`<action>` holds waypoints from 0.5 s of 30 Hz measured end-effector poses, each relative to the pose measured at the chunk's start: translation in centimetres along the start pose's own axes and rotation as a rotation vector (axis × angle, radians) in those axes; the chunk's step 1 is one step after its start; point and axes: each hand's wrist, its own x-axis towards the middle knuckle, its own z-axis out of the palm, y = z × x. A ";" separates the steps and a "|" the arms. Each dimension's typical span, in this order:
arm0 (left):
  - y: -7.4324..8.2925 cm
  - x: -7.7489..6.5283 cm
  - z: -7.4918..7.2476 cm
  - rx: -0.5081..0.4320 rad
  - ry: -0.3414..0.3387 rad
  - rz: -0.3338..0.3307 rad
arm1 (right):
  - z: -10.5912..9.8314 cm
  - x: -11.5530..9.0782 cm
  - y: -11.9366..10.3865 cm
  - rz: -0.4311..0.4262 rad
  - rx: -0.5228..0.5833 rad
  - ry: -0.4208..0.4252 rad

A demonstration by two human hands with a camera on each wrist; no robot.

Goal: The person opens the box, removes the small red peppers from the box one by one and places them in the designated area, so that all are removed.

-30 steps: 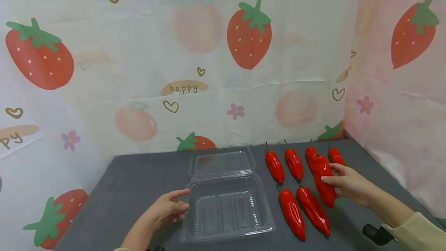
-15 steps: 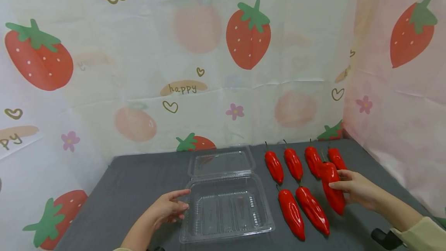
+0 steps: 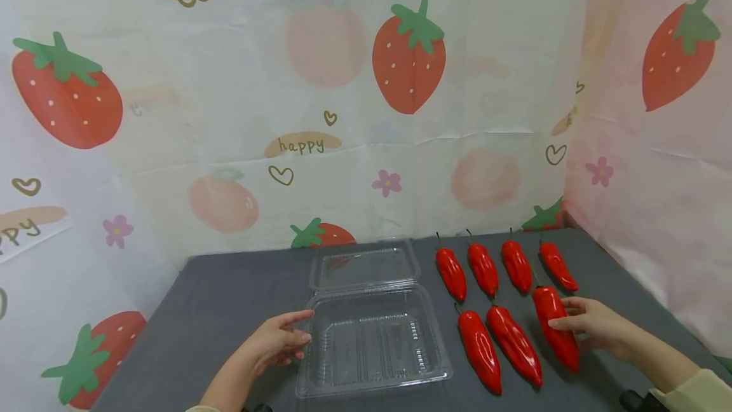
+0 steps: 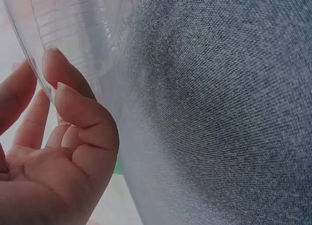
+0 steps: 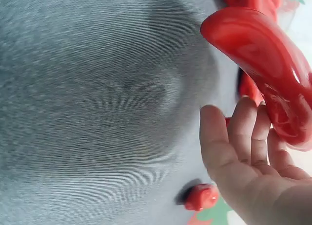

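My right hand [image 3: 600,327] holds a glossy red pepper [image 3: 555,329] by its right side, the thumb lying over it and the other fingers partly hidden. The pepper's stem points to the back, and its tip toward me. In the right wrist view the curved pepper [image 5: 263,54] lies against my fingertips. At the left side of an open clear plastic clamshell box [image 3: 374,384], my left hand [image 3: 276,343] touches the rim with loosely bent fingers. The left wrist view shows that rim [image 4: 27,52] running past the fingertips. The box's lid [image 3: 366,269] is folded back behind it.
Two more red peppers [image 3: 479,351] lie in a front row, right of the box. Several others [image 3: 516,266] line the back of the grey cloth-covered table [image 3: 240,291]. Strawberry-print sheets [image 3: 354,81] hang behind and at both sides.
My right hand has carried the red pepper toward me and to the right, from over the back row to the right end of the front row. The left hand stays at the box rim.
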 end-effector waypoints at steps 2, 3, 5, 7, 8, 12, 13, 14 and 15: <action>0.0 0.0 0.0 -0.001 -0.002 -0.001 | 0.0 0.1 0.3 0.014 -0.012 0.010; 0.1 0.0 0.0 -0.002 -0.003 0.000 | 0.0 0.2 0.4 0.019 -0.016 0.013; 0.1 0.0 -0.1 -0.004 -0.009 0.004 | 0.0 0.4 0.7 0.028 -0.026 0.015; 0.0 -0.1 -0.1 -0.009 -0.019 0.010 | 0.1 0.6 0.9 0.036 -0.038 0.015; 0.0 -0.1 -0.1 -0.011 -0.022 0.013 | 0.1 0.7 1.0 0.037 -0.044 0.013; 0.1 -0.1 -0.2 -0.020 -0.030 0.019 | 0.2 1.0 1.3 0.043 -0.082 0.013; 0.1 -0.1 -0.2 -0.020 -0.030 0.021 | 0.2 1.1 1.4 0.043 -0.091 0.012; 0.1 -0.1 -0.1 -0.021 -0.028 0.022 | 0.2 1.1 1.4 0.043 -0.100 0.014; 0.1 -0.2 -0.1 -0.021 -0.027 0.023 | 0.2 1.2 1.4 0.047 -0.108 0.019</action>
